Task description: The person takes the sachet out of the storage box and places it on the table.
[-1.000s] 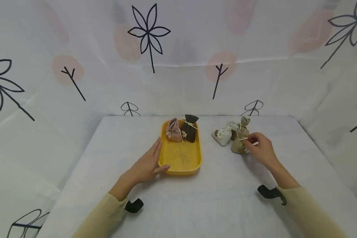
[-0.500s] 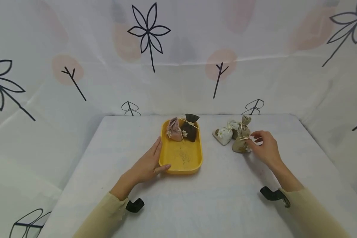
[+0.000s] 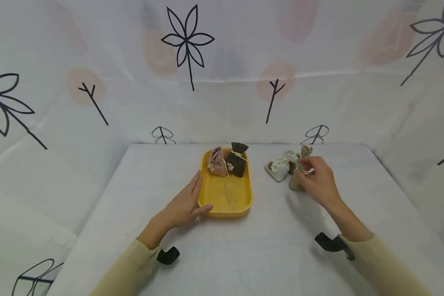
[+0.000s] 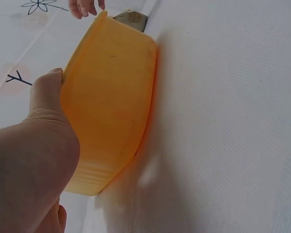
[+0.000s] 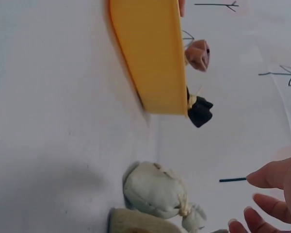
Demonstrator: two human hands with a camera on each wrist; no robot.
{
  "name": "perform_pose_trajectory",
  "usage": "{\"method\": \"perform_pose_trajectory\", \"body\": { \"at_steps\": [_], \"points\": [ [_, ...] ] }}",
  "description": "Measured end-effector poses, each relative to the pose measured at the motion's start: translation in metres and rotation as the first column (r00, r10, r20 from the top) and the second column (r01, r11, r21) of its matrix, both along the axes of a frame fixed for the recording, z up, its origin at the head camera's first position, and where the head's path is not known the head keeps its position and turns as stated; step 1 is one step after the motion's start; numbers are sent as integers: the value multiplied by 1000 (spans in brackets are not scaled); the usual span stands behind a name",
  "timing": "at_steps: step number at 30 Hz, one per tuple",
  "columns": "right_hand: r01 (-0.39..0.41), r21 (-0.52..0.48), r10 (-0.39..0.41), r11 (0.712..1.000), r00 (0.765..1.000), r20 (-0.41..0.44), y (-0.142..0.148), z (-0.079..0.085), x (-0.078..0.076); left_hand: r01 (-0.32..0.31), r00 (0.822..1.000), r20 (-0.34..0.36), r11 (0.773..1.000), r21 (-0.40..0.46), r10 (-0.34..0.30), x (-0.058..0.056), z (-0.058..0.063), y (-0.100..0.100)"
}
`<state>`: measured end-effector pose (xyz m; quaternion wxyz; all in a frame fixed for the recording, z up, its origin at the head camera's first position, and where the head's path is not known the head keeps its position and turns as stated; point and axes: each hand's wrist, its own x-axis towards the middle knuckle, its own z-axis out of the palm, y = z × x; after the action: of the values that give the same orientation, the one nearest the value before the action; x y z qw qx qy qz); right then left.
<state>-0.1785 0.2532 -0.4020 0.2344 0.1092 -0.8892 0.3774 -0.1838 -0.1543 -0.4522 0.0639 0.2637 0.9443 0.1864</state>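
Observation:
My left hand (image 3: pixel 183 205) touches the yellow tray (image 3: pixel 225 201), its fingers straight along the left side and the thumb (image 4: pixel 48 92) on the near rim. Inside the tray, at the far end, sit a pink drawstring pouch (image 3: pixel 217 162) and a dark brown drawstring pouch (image 3: pixel 235 165). Over an olive drawstring pouch (image 3: pixel 295 185) hovers my right hand (image 3: pixel 320 181), hiding much of it. In the right wrist view the thumb (image 5: pixel 269 174) and fingers stand apart with nothing between them. A pale drawstring pouch (image 3: pixel 281 168) with a white flower lies beside the olive one.
The tan gathered top (image 3: pixel 306 150) of a pouch shows behind the right hand. A white cloth covers the table (image 3: pixel 222 255). White sheets with flower drawings hang behind and at the sides. A black wrist mount (image 3: pixel 331 242) juts from the right sleeve.
My right hand drew back from the olive pouch's right side, its fingers spreading, then moved left over the pouch. The left hand and tray stay in place.

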Motion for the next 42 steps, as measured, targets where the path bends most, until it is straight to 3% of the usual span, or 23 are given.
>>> {"method": "perform_pose_trajectory", "body": {
  "at_steps": [6,13,26,37,42],
  "points": [
    [-67,-31,68,997,997,46,-13,-1,-7,0,1000,9,1000,-6,0,0,1,1],
    [-78,-31,81,996,991,107,-30,-2,-16,-2,1000,6,1000,-4,2,-1,1,1],
    [-121,-56,132,991,958,254,-61,-11,-41,5,1000,3,1000,3,-5,0,2,0],
    [-175,-66,187,982,947,263,-92,-14,-57,-9,1000,25,1000,6,9,1,3,1],
    [-155,-71,170,985,929,328,-103,-9,-64,-9,1000,27,1000,-5,9,0,4,1]
  ]
}}
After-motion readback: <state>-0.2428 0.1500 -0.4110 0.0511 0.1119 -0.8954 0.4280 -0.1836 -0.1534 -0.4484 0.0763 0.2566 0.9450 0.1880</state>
